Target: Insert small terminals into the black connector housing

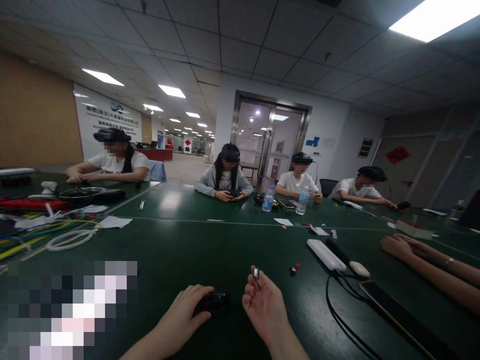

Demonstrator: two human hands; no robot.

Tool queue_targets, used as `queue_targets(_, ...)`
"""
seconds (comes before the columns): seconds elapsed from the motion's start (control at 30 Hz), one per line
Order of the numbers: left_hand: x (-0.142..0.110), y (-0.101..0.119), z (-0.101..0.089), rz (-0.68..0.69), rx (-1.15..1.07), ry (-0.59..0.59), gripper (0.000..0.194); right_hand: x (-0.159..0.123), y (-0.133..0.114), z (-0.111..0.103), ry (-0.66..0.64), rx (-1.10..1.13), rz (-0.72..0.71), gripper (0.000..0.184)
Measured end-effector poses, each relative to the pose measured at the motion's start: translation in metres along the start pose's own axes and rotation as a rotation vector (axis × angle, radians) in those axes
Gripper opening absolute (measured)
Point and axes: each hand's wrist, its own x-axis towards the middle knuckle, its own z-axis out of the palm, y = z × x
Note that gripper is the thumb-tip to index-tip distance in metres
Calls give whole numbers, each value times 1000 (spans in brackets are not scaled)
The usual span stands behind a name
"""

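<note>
My left hand (187,310) rests on the green table, its thumb and fingers closed around the near end of a small black device (217,298) with a glossy end. What kind of device it is I cannot make out. To its right, my right hand (264,305) is turned palm up with curled fingers. Between thumb and fingertips it pinches a small piece with a white, shiny top (256,273). A small red and black item (294,269) lies on the table just beyond my right hand.
At right lie a white power strip (326,255), black cables and a dark phone-like slab (397,310). Another person's hands (401,247) rest nearby. Cables (71,240) and papers clutter the left. Two water bottles (267,199) stand ahead, where several people sit.
</note>
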Motion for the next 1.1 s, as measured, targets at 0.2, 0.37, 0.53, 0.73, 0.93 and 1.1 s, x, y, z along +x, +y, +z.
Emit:
queue_targets(0.2,-1,0,-1,8,-15,-5,42,0,0,0,3,-9,8,13)
queue_targets(0.37,0,2,-2,11,-11,-13,41,-1,-1,2,-7,-18,4,14)
queue_targets(0.53,-1,5,-5,-5,-10,-19,42,-1,-1,2,9,-50,8,14)
queue_targets(0.73,-2,12,-7,-19,-3,-33,43,1,0,1,18,-160,-16,16)
queue_targets(0.93,-2,10,-6,1,5,-22,42,5,4,-2,31,-277,-55,20)
queue_targets(1.1,-3,12,-8,-9,15,-34,42,5,7,-3,14,-470,-157,26)
